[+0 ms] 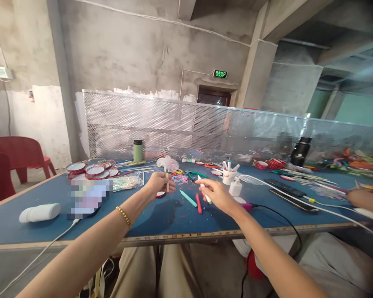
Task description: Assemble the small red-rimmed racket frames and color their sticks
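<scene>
My left hand (158, 184) is raised over the table, its fingers closed around a small flat wooden stick (167, 183) with a green tip. To its right, my right hand (216, 193) pinches a white marker (201, 183), tip pointing up and away; the fingers cover part of it. The stick and the marker are apart. Between and below the hands lie a teal marker (188, 198) and a red marker (199, 204). A red-rimmed round disc (161, 194) rests beneath my left hand, partly covered by it.
A paper cup (228, 177) of markers stands beyond my right hand. Green-handled pliers (191, 175) lie behind. Red-rimmed discs (95, 170), a green flask (138, 151) and a white bottle (39, 212) are leftward. Phones (294, 200), a cable and another person's hand (363, 202) are rightward.
</scene>
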Action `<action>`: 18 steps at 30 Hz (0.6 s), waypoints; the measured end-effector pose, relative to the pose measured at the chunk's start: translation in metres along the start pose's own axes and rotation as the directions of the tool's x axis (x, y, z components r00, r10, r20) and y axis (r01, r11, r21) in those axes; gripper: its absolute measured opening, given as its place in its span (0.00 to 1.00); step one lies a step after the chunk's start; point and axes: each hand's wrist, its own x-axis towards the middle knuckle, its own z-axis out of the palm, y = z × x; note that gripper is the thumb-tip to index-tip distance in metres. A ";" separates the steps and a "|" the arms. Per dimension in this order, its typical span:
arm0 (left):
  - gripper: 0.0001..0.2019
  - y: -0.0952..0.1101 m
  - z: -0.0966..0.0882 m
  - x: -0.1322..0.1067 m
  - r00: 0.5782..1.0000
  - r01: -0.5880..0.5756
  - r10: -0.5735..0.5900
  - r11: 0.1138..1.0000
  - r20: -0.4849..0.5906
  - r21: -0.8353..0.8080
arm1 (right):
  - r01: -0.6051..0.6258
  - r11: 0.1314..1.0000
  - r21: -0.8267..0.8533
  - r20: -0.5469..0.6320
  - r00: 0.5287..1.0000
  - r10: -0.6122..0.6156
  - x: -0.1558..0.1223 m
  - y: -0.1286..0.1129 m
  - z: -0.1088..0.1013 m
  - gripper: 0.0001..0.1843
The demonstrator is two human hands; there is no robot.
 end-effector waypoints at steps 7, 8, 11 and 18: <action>0.04 -0.018 -0.005 0.016 0.992 -0.103 0.103 0.995 -0.070 0.013 | -0.229 0.898 -0.375 -0.006 0.970 0.245 0.052 -0.019 0.034 0.32; 0.04 -0.021 -0.007 0.018 0.991 -0.112 0.114 0.993 -0.075 0.031 | -0.234 0.833 -0.501 -0.032 0.967 0.253 0.058 -0.020 0.037 0.28; 0.04 -0.029 -0.012 0.023 0.980 -0.150 0.167 0.977 -0.104 0.152 | -0.221 0.658 -0.720 -0.001 0.948 0.317 0.071 -0.021 0.045 0.19; 0.08 -0.034 -0.016 0.026 0.959 -0.192 0.249 0.922 -0.134 0.336 | -0.160 0.605 -0.780 0.105 0.920 0.378 0.073 -0.020 0.059 0.16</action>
